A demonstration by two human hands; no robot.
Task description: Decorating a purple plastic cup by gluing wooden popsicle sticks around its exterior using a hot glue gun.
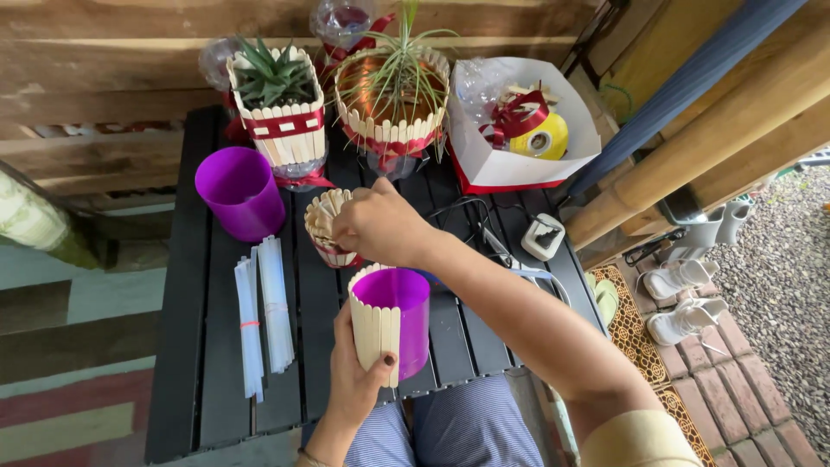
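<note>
Purple plastic cup (pixel 396 320), partly clad in pale craft sticks, gripped at its near side by left hand (pixel 359 372) above the black slatted table (pixel 186 363). Just beyond, right hand (pixel 380 227) closed over a bundle of craft sticks (pixel 326 227) (fanned, red-banded). Left: glue sticks (pixel 262 311), plain purple cup (pixel 239 192). Farthest: two stick-clad planters (pixel 281 117).

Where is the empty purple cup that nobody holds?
In the head view, the empty purple cup stands on the black table, left of the right hand and below the square stick planter.
</note>
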